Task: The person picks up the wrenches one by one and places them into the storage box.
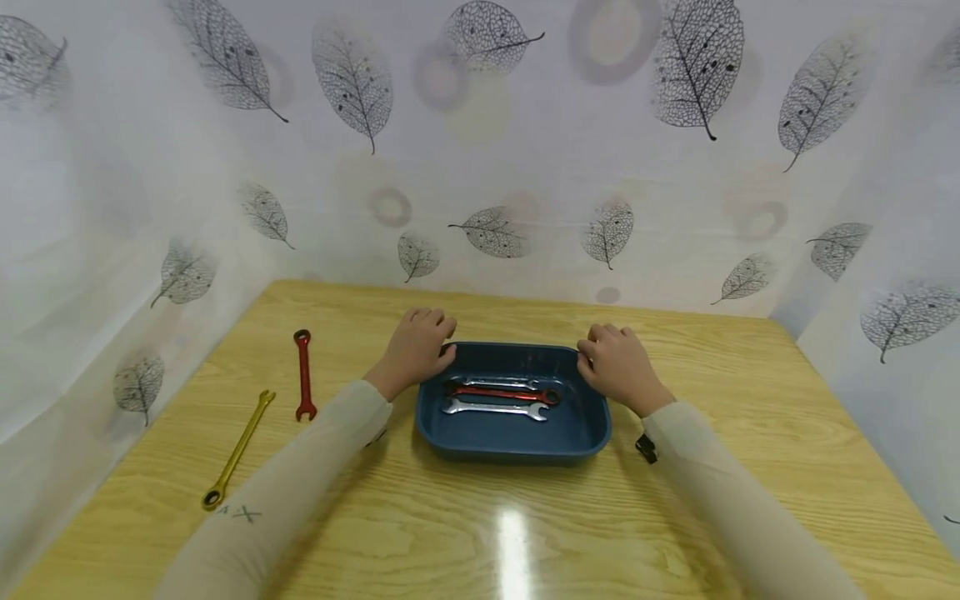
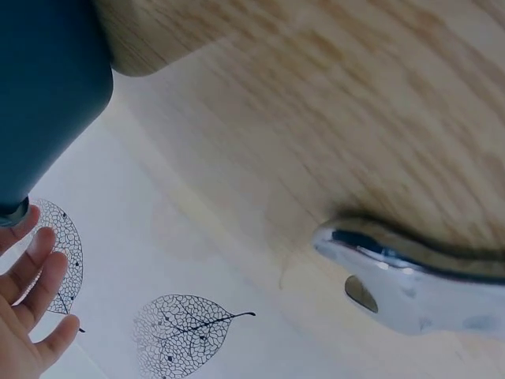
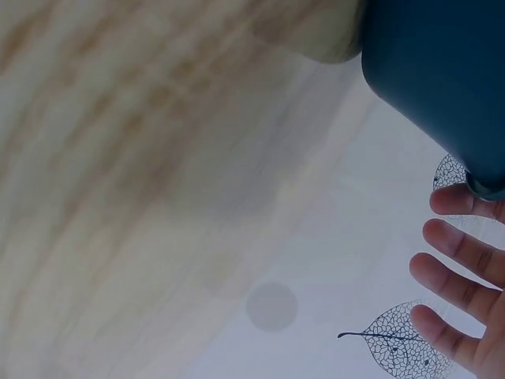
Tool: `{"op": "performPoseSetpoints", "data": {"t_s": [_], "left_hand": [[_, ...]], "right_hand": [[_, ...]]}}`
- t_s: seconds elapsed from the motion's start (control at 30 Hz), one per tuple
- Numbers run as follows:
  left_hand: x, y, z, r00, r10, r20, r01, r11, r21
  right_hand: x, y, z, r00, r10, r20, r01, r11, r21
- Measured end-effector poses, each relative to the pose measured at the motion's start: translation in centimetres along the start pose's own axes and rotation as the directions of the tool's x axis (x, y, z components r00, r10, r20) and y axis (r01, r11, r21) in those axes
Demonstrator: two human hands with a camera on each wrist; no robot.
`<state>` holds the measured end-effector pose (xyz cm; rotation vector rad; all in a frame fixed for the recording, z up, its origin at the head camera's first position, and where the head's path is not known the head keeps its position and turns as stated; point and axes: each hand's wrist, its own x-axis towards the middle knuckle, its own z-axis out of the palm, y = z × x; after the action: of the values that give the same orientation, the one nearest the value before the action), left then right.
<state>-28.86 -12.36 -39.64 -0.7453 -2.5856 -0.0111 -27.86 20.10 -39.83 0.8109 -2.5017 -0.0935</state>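
A dark blue plastic tray (image 1: 495, 442) is in the middle of the wooden table in the head view. Inside it lie a silver open-ended wrench (image 1: 495, 407), a red wrench (image 1: 498, 392) behind that, and another silver wrench (image 1: 495, 382) at the back. My left hand (image 1: 417, 350) pinches the tray's far left corner, thumb over the rim. At the far right corner, my right hand (image 1: 618, 367) holds the rim the same way. Both wrist views show the index finger at the rim's underside and the other fingers loosely spread.
Left of the tray lie a red wrench (image 1: 303, 375) and a yellow wrench (image 1: 238, 450), the latter beside my left forearm. A shiny metal piece with a notch (image 2: 426, 292) shows close up in the left wrist view. Leaf-patterned curtain (image 1: 555, 167) encloses the table's back and sides.
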Motion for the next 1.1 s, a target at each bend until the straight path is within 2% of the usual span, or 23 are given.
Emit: {"op": "performPoseSetpoints", "data": {"t_s": [0.17, 0.27, 0.5, 0.83, 1.1], "left_hand": [[0.0, -0.2, -0.1, 1.0, 0.004, -0.012, -0.004, 0.999, -0.032], [0.0, -0.3, -0.2, 1.0, 0.004, -0.013, -0.004, 0.999, -0.047], [-0.3, -0.3, -0.5, 1.0, 0.02, 0.002, -0.02, 0.999, -0.038], [-1.0, -0.6, -1.9, 0.999, 0.033, -0.001, -0.033, 0.999, -0.035], [-1.8, -0.8, -3.3, 0.998, 0.051, -0.044, -0.052, 0.998, -0.036]], "right_hand": [[0.0, -0.2, 0.0, 1.0, 0.007, -0.016, -0.007, 1.0, 0.002], [0.0, -0.4, -0.1, 1.0, 0.016, 0.004, -0.016, 1.0, 0.003], [-0.1, -0.4, 0.0, 1.0, 0.024, 0.014, -0.024, 1.0, 0.011], [-0.2, -0.5, 0.1, 0.999, 0.037, 0.009, -0.037, 0.999, 0.029], [-0.1, -0.5, 0.3, 0.999, 0.041, 0.004, -0.041, 0.999, 0.023]]}}
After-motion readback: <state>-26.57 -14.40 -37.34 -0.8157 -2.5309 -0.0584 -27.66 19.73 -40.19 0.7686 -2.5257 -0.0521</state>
